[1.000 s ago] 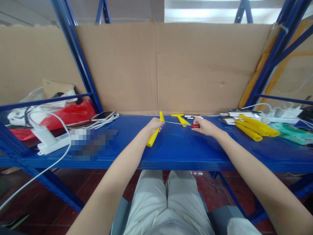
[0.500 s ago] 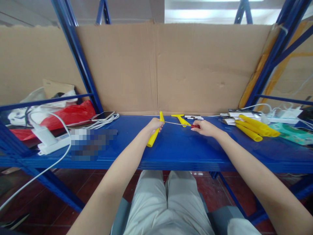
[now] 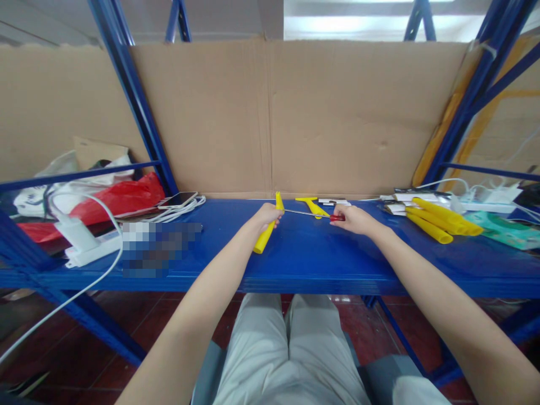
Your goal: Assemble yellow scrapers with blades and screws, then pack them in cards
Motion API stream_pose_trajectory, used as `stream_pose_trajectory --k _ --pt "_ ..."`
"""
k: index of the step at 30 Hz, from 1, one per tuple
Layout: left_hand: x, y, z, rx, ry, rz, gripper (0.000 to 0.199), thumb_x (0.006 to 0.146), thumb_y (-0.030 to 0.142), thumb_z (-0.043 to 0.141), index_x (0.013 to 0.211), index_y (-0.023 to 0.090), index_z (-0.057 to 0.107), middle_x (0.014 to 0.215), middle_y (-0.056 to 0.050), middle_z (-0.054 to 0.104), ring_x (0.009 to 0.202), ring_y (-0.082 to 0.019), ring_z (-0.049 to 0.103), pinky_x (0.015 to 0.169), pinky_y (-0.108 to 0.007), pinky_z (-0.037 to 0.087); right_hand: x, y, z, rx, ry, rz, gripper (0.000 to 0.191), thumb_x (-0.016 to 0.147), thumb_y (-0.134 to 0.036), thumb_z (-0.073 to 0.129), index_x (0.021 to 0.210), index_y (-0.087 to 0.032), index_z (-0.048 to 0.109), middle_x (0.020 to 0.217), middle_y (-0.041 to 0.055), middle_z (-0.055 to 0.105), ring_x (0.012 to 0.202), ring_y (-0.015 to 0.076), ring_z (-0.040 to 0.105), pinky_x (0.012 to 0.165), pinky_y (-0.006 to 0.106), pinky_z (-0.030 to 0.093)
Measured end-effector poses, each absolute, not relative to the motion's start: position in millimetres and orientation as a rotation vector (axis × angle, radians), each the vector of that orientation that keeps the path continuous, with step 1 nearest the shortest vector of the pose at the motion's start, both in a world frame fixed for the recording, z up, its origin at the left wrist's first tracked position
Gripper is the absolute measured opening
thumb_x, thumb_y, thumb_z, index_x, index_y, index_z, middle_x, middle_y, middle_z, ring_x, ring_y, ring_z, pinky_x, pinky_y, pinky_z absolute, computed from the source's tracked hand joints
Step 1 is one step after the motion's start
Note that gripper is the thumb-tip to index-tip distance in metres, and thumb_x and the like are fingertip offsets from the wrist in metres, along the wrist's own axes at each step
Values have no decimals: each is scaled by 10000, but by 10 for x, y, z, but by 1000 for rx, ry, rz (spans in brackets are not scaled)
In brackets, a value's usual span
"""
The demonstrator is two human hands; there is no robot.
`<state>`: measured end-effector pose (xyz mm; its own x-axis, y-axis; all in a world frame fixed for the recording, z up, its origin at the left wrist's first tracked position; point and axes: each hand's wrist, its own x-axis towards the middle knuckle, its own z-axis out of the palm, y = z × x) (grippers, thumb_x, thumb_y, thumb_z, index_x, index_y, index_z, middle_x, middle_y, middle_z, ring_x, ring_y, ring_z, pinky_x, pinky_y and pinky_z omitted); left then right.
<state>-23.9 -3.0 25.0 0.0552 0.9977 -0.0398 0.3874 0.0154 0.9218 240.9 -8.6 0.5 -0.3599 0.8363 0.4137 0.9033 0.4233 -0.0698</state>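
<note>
My left hand (image 3: 269,215) is closed round a yellow tube-like handle (image 3: 264,239), its narrow end pointing away from me and its wide end towards me. In my right hand (image 3: 349,219) is the red grip of a screwdriver (image 3: 310,214). Its long metal shaft runs left, and the tip meets the yellow handle beside my left fingers; the exact contact point is too small to make out. Behind the shaft lies a yellow T-shaped piece (image 3: 313,207) on the blue table (image 3: 320,259), with a small black-and-white packet (image 3: 334,202) near it.
Several yellow tubes (image 3: 442,219) lie at the right beside white packets (image 3: 400,198) and a green package (image 3: 506,230). On the left are a white power strip (image 3: 97,247), a red bag (image 3: 122,197) and white cables (image 3: 179,209). Cardboard (image 3: 270,118) stands along the back.
My right hand has turned slightly on the red grip. My left hand and the yellow handle have stayed in place.
</note>
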Motion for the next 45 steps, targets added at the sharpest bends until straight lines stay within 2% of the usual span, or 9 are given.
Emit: stream_pose_trajectory --k 17,28,35,45 --pt "-234 -34 251 1500 1467 918 261 786 12 509 575 151 446 451 63 410 367 -42 364 408 -196 288 2399 -128 28 -1513 -2375 -107 139 811 -333 526 764 -204 545 759 51 664 666 167 577 594 257 357" --pt "-244 1 223 1492 1448 930 216 763 9 510 600 146 474 443 64 410 368 -50 368 402 -196 300 2374 -142 27 -1456 -2407 -21 160 816 -318 491 705 -204 492 668 40 608 598 149 528 576 256 364" --pt "-236 -29 242 1492 1461 917 210 772 8 503 615 145 482 431 68 395 367 -48 360 396 -187 291 2385 -73 -16 -1510 -2312 -53 168 727 -322 610 748 -212 485 682 24 612 585 147 528 547 246 358" --pt "-241 -11 232 1497 1466 913 181 762 15 525 635 140 493 445 69 404 374 -45 365 398 -187 293 2359 -144 34 -1493 -2356 -116 155 773 -334 555 704 -210 492 663 25 614 602 152 532 563 254 342"
